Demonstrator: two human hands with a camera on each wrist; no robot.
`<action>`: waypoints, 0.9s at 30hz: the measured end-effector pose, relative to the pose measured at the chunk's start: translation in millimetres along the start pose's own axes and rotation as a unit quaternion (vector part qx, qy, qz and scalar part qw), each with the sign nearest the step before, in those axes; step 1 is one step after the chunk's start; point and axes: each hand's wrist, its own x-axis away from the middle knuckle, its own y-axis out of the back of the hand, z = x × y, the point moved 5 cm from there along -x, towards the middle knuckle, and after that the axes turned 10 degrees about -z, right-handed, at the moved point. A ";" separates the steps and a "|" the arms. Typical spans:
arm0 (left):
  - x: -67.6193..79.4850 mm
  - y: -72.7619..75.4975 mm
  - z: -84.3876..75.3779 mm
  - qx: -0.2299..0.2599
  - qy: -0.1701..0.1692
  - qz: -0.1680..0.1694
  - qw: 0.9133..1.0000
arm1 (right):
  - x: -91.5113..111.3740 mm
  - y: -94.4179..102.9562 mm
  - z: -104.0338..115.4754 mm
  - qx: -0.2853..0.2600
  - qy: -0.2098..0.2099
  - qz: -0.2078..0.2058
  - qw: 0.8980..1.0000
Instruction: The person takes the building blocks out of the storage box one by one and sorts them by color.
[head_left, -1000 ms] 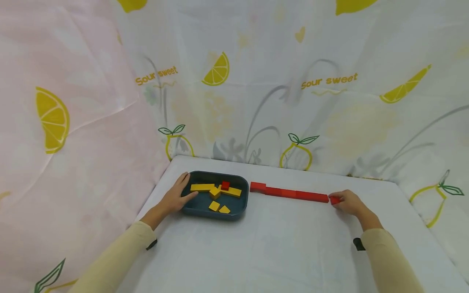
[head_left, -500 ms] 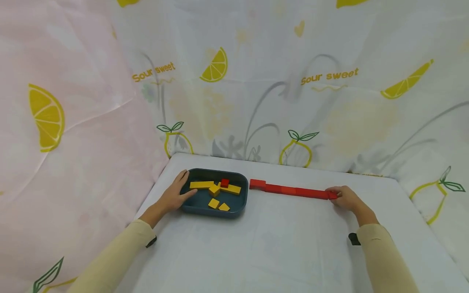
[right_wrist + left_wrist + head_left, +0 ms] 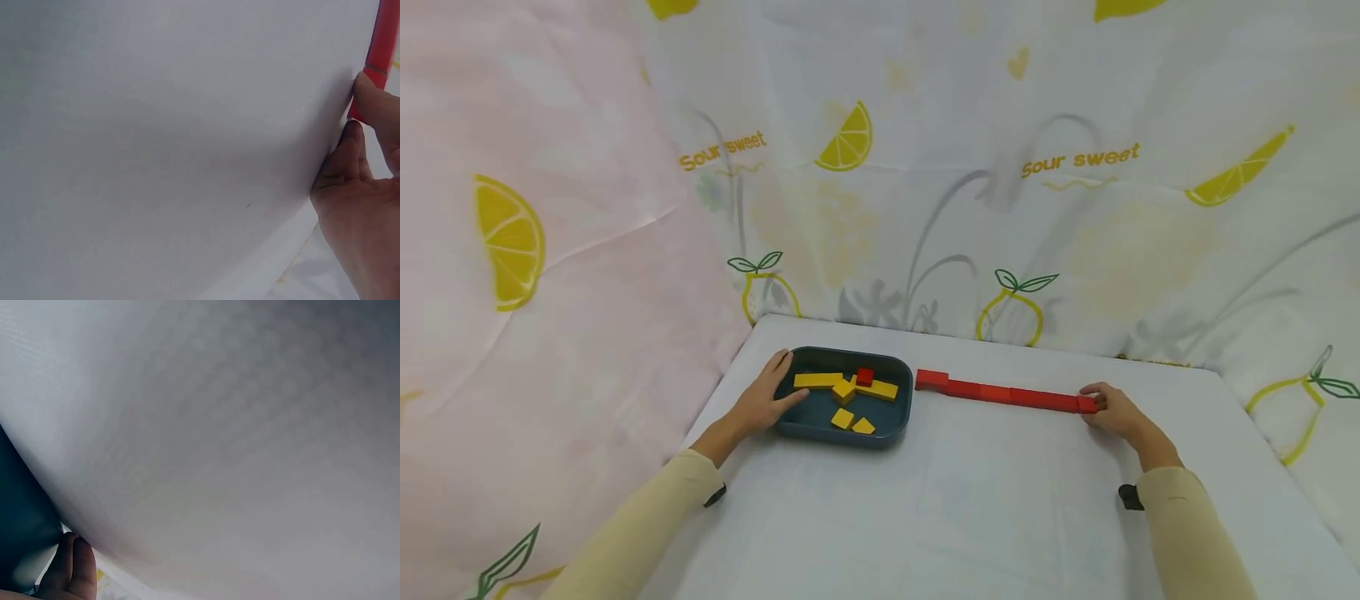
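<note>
At the right end of a row of red blocks (image 3: 996, 392), my right hand (image 3: 1122, 417) pinches a small red block (image 3: 1086, 405) between thumb and fingers. In the right wrist view, the thumb lies along this block (image 3: 375, 77), whose far end meets the next to last block. My left hand (image 3: 758, 406) rests at the left end of a dark blue tray (image 3: 831, 437), fingers straight along its outer side and thumb reaching over the rim. Inside the tray lie several yellow blocks (image 3: 818, 381) and one red cube (image 3: 865, 377).
A white cloth (image 3: 970, 517) covers the table. Behind it and to the left hang lemon-print curtains (image 3: 880, 225). The row starts with a thicker red block (image 3: 932, 380) close to the tray's right side.
My right hand has brought the small red block leftward against the row's right end, closing the small gap. The left hand and the tray have stayed in place.
</note>
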 end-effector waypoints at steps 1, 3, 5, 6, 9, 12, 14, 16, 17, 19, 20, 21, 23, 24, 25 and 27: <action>-0.1 -0.5 -0.7 0.000 -0.001 0.002 1.000 | 1.1 -0.1 -1.7 -0.005 -0.008 0.000 1.000; -0.1 -1.1 -1.5 -0.003 -0.002 0.003 1.000 | 2.5 -0.5 -3.1 -0.010 -0.010 -0.001 1.000; -0.2 -1.0 -0.9 -0.005 0.000 0.004 1.000 | 2.9 -0.8 -2.6 -0.008 -0.004 -0.004 1.000; -0.3 -0.7 -0.9 -0.005 0.001 0.003 1.000 | 7.6 0.2 4.3 -0.004 -0.002 -0.004 1.000; -0.5 -0.1 -1.2 -0.002 0.002 0.002 1.000 | 8.7 0.4 6.7 -0.001 0.005 -0.007 1.000; -0.7 -0.3 -1.2 -0.001 0.001 0.001 1.000 | 10.1 -0.2 7.9 0.000 0.011 -0.009 1.000; -1.0 -0.7 -0.8 -0.001 0.001 0.003 1.000 | 10.2 -0.8 7.8 0.000 0.013 -0.010 1.000; -1.1 -1.2 -0.4 -0.004 0.001 0.004 1.000 | 9.8 -1.5 7.3 -0.001 0.014 -0.012 1.000; -1.2 -1.4 -0.3 -0.007 0.000 0.005 1.000 | 9.4 -1.8 7.0 -0.001 0.015 -0.011 1.000; -1.5 -1.6 -0.1 -0.005 0.003 0.006 1.000 | 8.7 -1.8 6.5 0.001 0.015 -0.013 1.000; -1.8 -1.7 -0.4 -0.005 0.004 0.007 1.000 | 8.4 -1.6 6.4 0.002 0.014 -0.014 1.000; -2.0 -1.5 -0.8 -0.005 0.005 0.007 1.000 | 8.3 -1.5 6.3 0.001 0.013 -0.013 1.000; -1.7 -1.6 -0.6 -0.002 0.008 0.008 1.000 | 8.3 -2.3 6.3 0.002 0.012 -0.009 1.000; -1.5 -1.6 -0.5 0.001 0.010 0.008 1.000 | 8.4 -2.4 6.2 0.001 0.010 -0.009 1.000; -1.7 -1.7 -0.3 0.000 0.009 0.009 1.000 | 8.5 -2.8 6.1 0.000 0.009 -0.007 1.000; -1.5 -2.0 0.2 -0.003 0.007 0.009 1.000 | 8.9 -3.5 5.8 -0.001 0.006 -0.005 1.000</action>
